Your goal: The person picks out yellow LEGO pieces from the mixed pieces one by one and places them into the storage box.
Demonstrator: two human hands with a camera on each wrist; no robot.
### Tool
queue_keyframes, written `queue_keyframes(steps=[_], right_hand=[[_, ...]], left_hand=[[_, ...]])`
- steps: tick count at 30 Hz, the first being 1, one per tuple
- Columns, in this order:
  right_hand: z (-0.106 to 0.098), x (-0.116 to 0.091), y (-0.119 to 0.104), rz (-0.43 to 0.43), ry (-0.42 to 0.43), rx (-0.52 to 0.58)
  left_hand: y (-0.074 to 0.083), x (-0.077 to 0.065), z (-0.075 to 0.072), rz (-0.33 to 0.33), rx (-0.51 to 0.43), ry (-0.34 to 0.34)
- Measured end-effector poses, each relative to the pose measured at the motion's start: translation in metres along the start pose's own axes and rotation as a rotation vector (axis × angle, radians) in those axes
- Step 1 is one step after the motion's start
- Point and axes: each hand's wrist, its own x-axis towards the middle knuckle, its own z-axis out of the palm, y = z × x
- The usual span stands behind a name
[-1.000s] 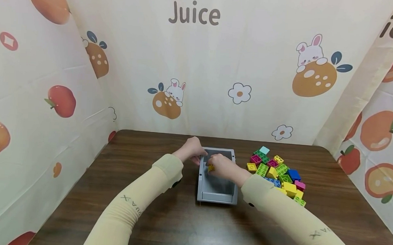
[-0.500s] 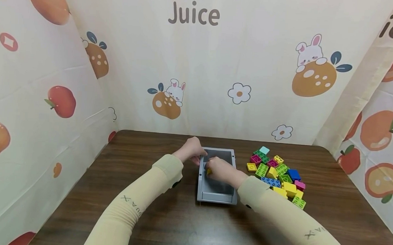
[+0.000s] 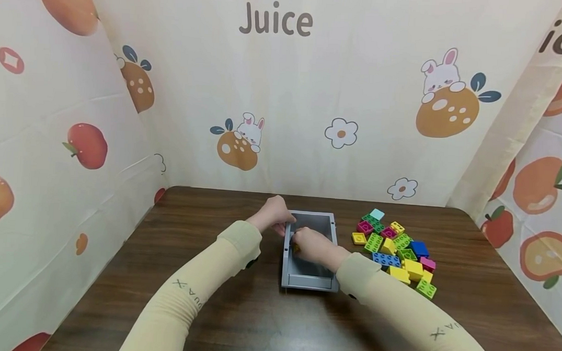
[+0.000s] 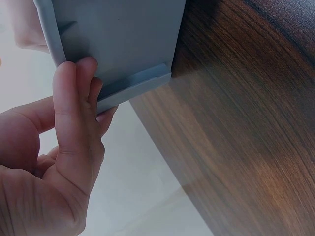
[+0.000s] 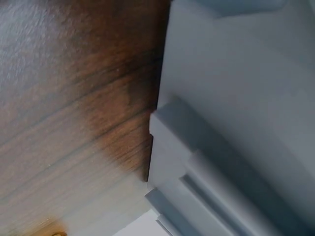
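Observation:
A shallow grey plastic box (image 3: 310, 283) stands on the brown table. My left hand (image 3: 273, 214) grips its far left rim; in the left wrist view the fingers (image 4: 69, 113) lie against the box's grey wall (image 4: 128, 39). My right hand (image 3: 314, 246) reaches into the box, fingers bent close to the inner left wall. It pinches a small yellow toy brick (image 3: 296, 248), mostly hidden by the fingers. The right wrist view has the box's side (image 5: 231, 93) up close, without the hand.
Right of the box lies a loose heap of toy building bricks, with a blue brick (image 3: 385, 260), a yellow brick (image 3: 412, 270), a green brick (image 3: 374, 243) and several others. A printed curtain (image 3: 293, 103) hangs behind the table (image 3: 209, 308).
My right hand has shifted a little to the left and down inside the box with the yellow brick, which now shows less. My left hand has kept its grip on the rim.

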Motion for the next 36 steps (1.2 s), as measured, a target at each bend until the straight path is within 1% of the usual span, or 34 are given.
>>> queue_keyframes(steps=[8,15,22,28,36], right_hand=[[0.004,0.001,0.001,0.025,-0.021,-0.001],[0.004,0.0,0.001,0.05,-0.037,0.002],[-0.001,0.0,0.0,0.05,-0.046,-0.045],[-0.01,-0.001,0.0,0.03,-0.033,-0.056],[-0.032,-0.01,-0.006,0.02,-0.041,-0.007]], left_hand=[[-0.001,0.0,0.0,0.009,0.006,-0.005],[-0.001,0.001,0.0,0.019,0.008,0.001],[-0.003,0.002,0.0,0.028,0.005,-0.001],[-0.003,0.004,0.0,0.023,0.01,0.001],[-0.001,0.004,0.001,0.006,0.026,0.005]])
